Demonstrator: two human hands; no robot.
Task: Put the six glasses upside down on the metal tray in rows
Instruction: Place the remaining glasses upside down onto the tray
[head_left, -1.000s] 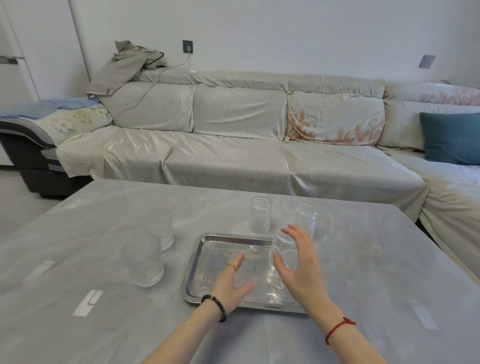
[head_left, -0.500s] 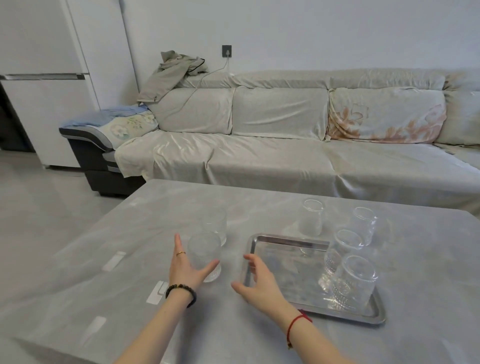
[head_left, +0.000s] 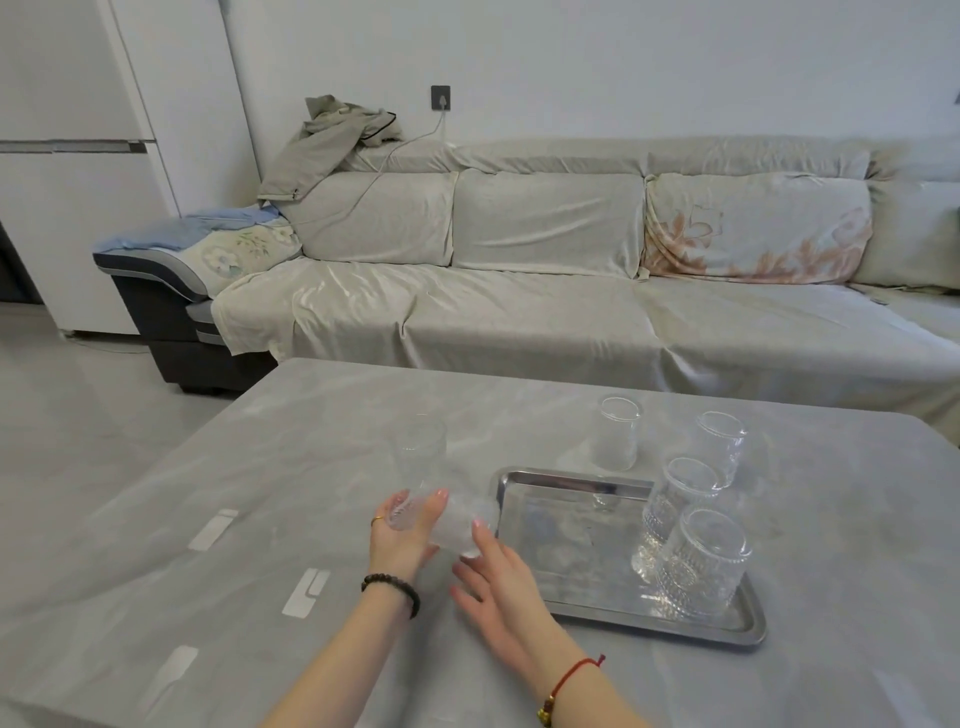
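Head view looks down on a grey marbled surface (head_left: 260, 467) with pale tape marks (head_left: 306, 592) along its near left part. Closest in, both forearms reach forward: the left hand (head_left: 400, 535), a dark bead bracelet at its wrist, wraps around a clear ribbed glass (head_left: 441, 522) that lies tilted on its side, lifted just left of the tray. The right hand (head_left: 498, 587), red cord at the wrist, is spread with fingertips (head_left: 477, 527) touching the glass's right end, steadying rather than clenching it.

Just right of them sits the metal tray (head_left: 571, 561) on the surface. Two glasses stand upside down in a column along its right side, the nearer one (head_left: 701, 561) close to the front rim and the farther one (head_left: 675, 504) touching or nearly touching it behind; the tray's left part is bare metal.

Beyond the hands, another glass (head_left: 420, 452) stands on the surface left of the tray. Past the tray's far rim two more stand on the surface: one (head_left: 617, 434) behind the middle, one (head_left: 721, 447) behind the right corner.

Farther back, a long sofa (head_left: 519, 312) under a pale cover fills the room's width, a jacket (head_left: 327, 140) slung over its left backrest, a cable running to a wall socket (head_left: 440, 97). A white fridge (head_left: 78, 156) stands far left.
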